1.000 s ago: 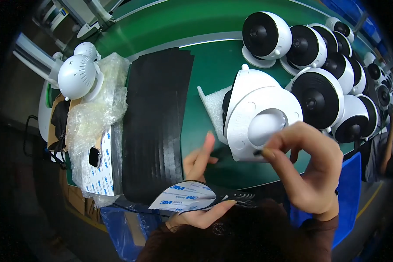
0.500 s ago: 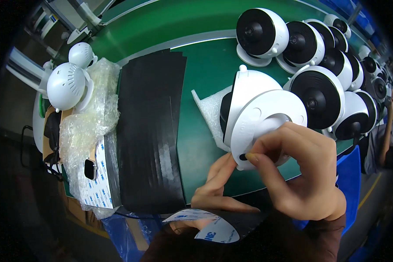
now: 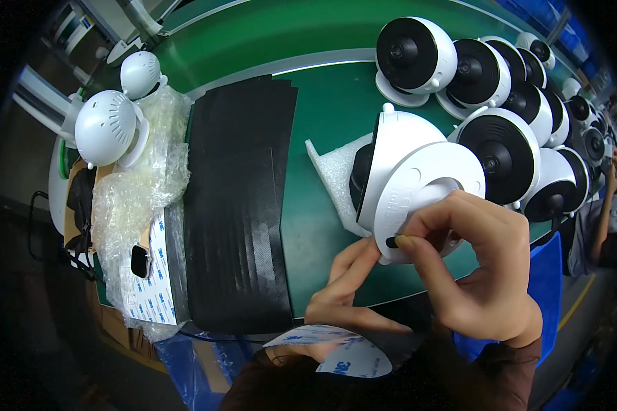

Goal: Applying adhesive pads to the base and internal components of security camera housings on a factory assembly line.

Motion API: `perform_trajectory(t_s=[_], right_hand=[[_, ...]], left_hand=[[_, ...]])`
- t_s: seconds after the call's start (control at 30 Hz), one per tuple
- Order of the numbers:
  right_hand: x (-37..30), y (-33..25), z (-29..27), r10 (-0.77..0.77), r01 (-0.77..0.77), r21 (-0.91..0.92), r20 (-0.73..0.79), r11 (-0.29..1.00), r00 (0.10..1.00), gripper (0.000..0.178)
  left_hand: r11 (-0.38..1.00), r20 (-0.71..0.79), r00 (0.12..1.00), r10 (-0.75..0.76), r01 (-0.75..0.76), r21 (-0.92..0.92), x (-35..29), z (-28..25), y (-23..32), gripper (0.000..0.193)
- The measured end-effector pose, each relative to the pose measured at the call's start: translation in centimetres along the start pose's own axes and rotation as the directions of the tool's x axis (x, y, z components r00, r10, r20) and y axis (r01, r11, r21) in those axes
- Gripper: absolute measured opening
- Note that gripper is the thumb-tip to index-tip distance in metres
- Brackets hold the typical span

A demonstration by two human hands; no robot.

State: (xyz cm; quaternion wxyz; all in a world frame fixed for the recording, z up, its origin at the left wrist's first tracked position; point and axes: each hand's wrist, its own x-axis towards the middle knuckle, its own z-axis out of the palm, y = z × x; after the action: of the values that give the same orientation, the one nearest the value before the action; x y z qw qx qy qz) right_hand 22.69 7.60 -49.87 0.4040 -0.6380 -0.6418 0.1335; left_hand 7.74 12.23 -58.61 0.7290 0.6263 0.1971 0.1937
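Observation:
A white round-bodied camera [image 3: 408, 140] lies tipped on its side, with the disc of its base [image 3: 452, 159] facing me. Pinched between thumb and index finger of my right hand [image 3: 483, 267] is a small black pad [image 3: 391, 242], at the lower left rim of that disc. The fingers of my left hand [image 3: 349, 281] press together against the base's lower edge, bracing it. A curled sheet with white-and-blue printed backing [image 3: 356, 359] hangs across my left palm and wrist; how it is held is hidden. Under the camera sits a white foam piece [image 3: 332, 181].
Several white cameras with black fronts [image 3: 497, 154] crowd the right side. Black sheets [image 3: 240, 205] cover the green table [image 3: 322, 274] at left centre. Further left are bubble wrap [image 3: 140, 185], a smartwatch [image 3: 140, 262] and two more white cameras [image 3: 105, 128]. A blue bin [image 3: 547, 294] stands at lower right.
The whole view has shifted slightly. Both hands keep nearly the same pose at the base, and the right fingertips stay on the black pad.

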Motion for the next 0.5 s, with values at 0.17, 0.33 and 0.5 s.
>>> perform_trajectory(t_s=[0.17, 0.33, 0.5], right_hand=[[0.4, -0.5, -0.2, -0.008, 0.011, -0.107, 0.033, 0.994, 0.999, 0.011], [1.2, -0.4, -1.0, 0.162, -0.168, 0.031, 0.139, 0.985, 0.977, 0.011], [-0.1, 1.0, -1.1, 0.067, -0.064, 0.087, -0.037, 0.994, 0.997, 0.014]], left_hand=[[0.979, 0.061, 0.982, 0.178, -0.183, 0.085, 0.1, -0.3, -0.5, 0.083], [0.998, -0.02, 1.0, 0.018, -0.017, 0.056, -0.6, 0.0, 0.8, 0.085], [0.979, -0.029, 0.992, 0.119, -0.113, 0.169, -0.9, -0.4, -0.2, 0.096]])
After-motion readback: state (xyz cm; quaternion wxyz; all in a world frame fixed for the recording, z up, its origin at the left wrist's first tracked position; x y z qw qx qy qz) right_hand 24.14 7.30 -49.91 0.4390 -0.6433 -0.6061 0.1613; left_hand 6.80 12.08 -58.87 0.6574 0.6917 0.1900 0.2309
